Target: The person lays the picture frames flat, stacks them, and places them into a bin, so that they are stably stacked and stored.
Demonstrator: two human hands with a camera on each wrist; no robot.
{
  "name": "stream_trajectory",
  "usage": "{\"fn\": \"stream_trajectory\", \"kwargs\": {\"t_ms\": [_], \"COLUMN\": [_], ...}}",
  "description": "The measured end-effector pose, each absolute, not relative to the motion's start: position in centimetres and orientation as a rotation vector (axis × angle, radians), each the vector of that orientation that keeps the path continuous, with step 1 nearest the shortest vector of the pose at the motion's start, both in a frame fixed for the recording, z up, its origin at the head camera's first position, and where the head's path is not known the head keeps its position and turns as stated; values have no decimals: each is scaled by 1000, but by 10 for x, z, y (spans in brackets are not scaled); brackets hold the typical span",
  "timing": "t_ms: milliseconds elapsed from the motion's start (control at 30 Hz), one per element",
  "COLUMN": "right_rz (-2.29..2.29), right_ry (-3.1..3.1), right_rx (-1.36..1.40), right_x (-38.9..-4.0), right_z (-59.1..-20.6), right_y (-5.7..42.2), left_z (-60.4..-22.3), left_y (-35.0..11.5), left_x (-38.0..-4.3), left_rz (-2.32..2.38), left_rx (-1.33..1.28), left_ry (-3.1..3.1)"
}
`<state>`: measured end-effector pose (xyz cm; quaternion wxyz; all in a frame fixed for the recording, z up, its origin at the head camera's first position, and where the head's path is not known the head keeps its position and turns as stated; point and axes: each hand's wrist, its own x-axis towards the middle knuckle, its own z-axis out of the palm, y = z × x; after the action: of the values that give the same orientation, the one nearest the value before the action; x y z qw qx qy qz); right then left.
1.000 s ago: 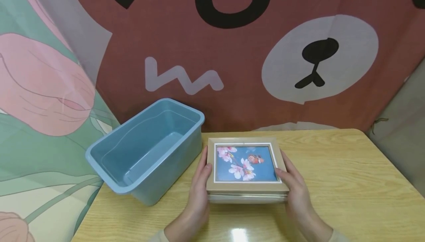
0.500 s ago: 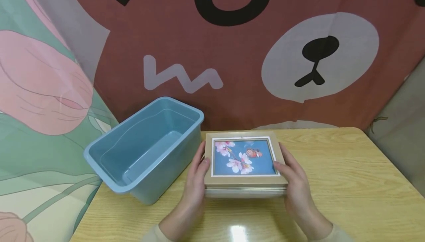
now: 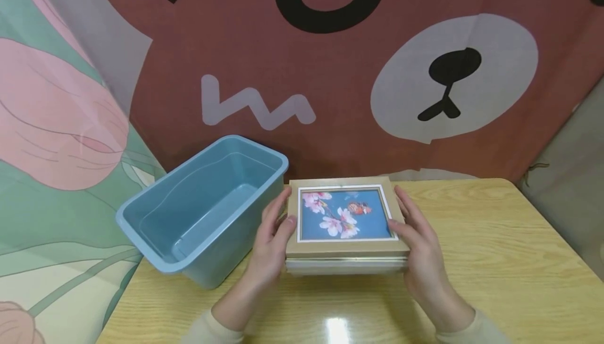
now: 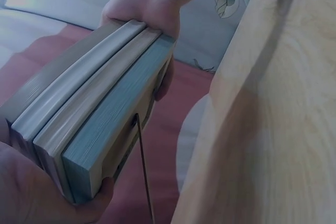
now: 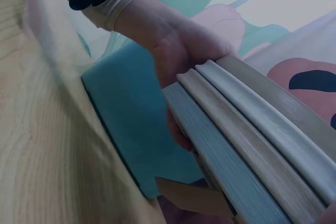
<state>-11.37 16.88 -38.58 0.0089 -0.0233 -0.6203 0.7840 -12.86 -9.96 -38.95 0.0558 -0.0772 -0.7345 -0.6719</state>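
Note:
A stack of several picture frames [image 3: 346,249] is held off the table between both hands. The top picture frame [image 3: 340,252] has a tan border, a white inner line and a picture of pink blossoms and a butterfly on blue. My left hand [image 3: 271,244] grips the stack's left side, thumb on the edge. On the opposite side my right hand [image 3: 422,249] holds it, its thumb over the top border. In the left wrist view the lowest picture frame [image 4: 118,114] has a blue-grey edge. A brown flap [image 5: 194,198] hangs beneath the stack in the right wrist view.
A blue plastic bin [image 3: 231,228], with nothing inside, stands at the left of the wood-grain table [image 3: 495,260], close beside my left hand. Behind the table hangs a cloth [image 3: 340,82] printed with a bear face. A thin strand [image 4: 144,171] dangles below the stack.
Both hands have raised the stack and shifted it slightly away and to the left. The head view has tilted down a little. The bin stays in place.

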Motion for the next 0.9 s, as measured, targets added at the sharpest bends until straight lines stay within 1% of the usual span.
{"fn": "stream_trajectory", "kwargs": {"t_ms": [133,567,900], "right_rz": [2451,2435,2471], "right_ry": [-1915,-1950,-1991], "right_rx": [-48,-60,-1], "right_x": [-115,-120,-129], "right_z": [-381,-363,-341], "right_y": [167,162,161], "left_z": [-384,-368,-347], "left_y": [-103,-113,-123], "left_x": [-130,-130,-133], "left_rz": [-2036,-2142,-2186], "left_rx": [-287,-301,-222], "left_ry": [-2211,-2238,-2277]}}
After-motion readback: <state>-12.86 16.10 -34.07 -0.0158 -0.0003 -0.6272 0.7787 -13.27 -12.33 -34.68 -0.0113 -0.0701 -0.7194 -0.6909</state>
